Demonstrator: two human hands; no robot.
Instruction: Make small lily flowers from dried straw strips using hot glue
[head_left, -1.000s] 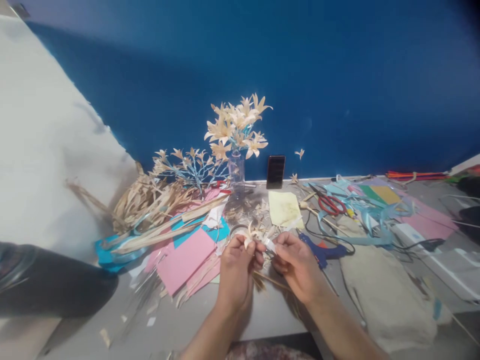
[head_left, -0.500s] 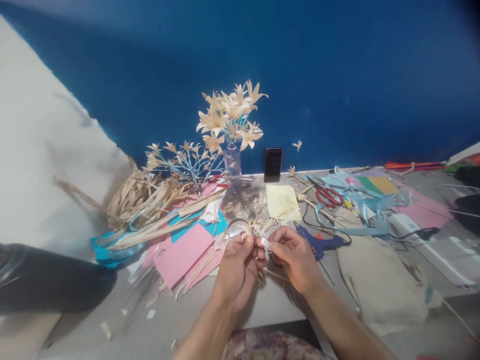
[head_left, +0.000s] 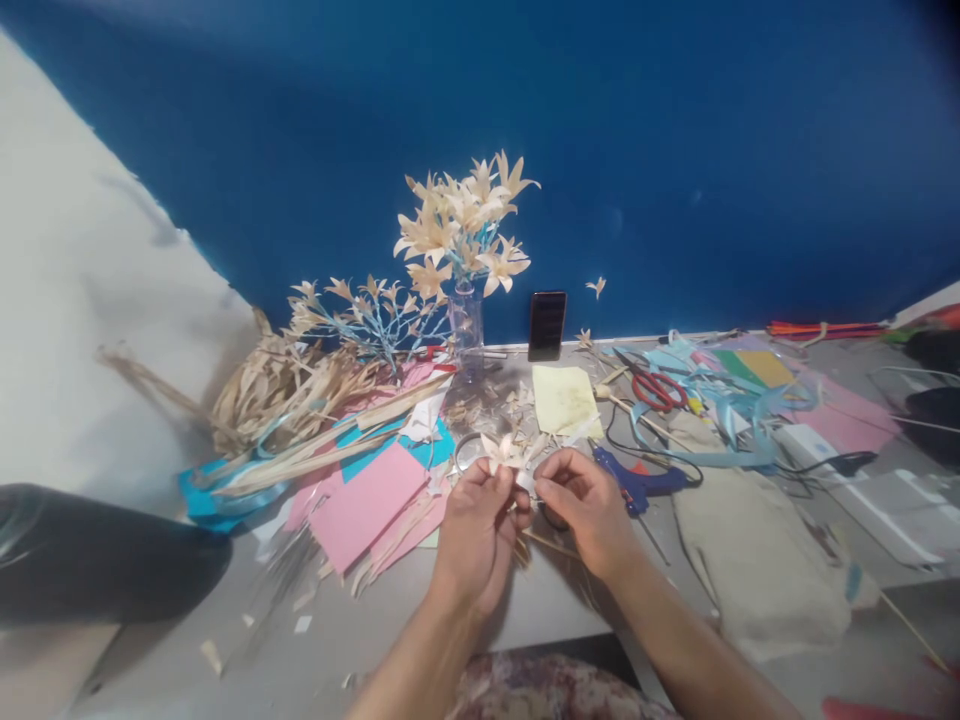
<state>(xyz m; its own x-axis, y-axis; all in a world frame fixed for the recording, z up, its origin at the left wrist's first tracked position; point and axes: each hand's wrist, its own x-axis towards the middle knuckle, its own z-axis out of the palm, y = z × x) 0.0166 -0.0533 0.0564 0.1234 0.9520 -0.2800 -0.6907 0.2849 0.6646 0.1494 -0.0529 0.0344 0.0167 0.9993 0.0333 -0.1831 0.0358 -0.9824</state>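
Low over the front of the table, my left hand [head_left: 484, 530] pinches a small cream flower [head_left: 497, 449] with pointed petals, which stands up above the fingertips. My right hand [head_left: 589, 510] is closed beside it, thumb and forefinger pressed on a small strip of white paper [head_left: 526, 483]. The strip's inner end reaches my left fingers at the base of the flower. A roll of tape [head_left: 463, 452] lies just behind my hands. Close to the right hand rests a blue glue gun [head_left: 637, 482].
A clear vase [head_left: 466, 335] of cream flowers and a phone [head_left: 547, 326] stand at the back. Dried husks [head_left: 262, 395] and pink paper [head_left: 367, 505] lie left. Red-handled scissors [head_left: 660, 390], blue ribbon [head_left: 739, 425] and a beige cloth [head_left: 757, 560] lie right.
The small flower has turned upright in my left fingers, so its petals now show clearly. My right hand has barely shifted and keeps its pinch on the white strip.
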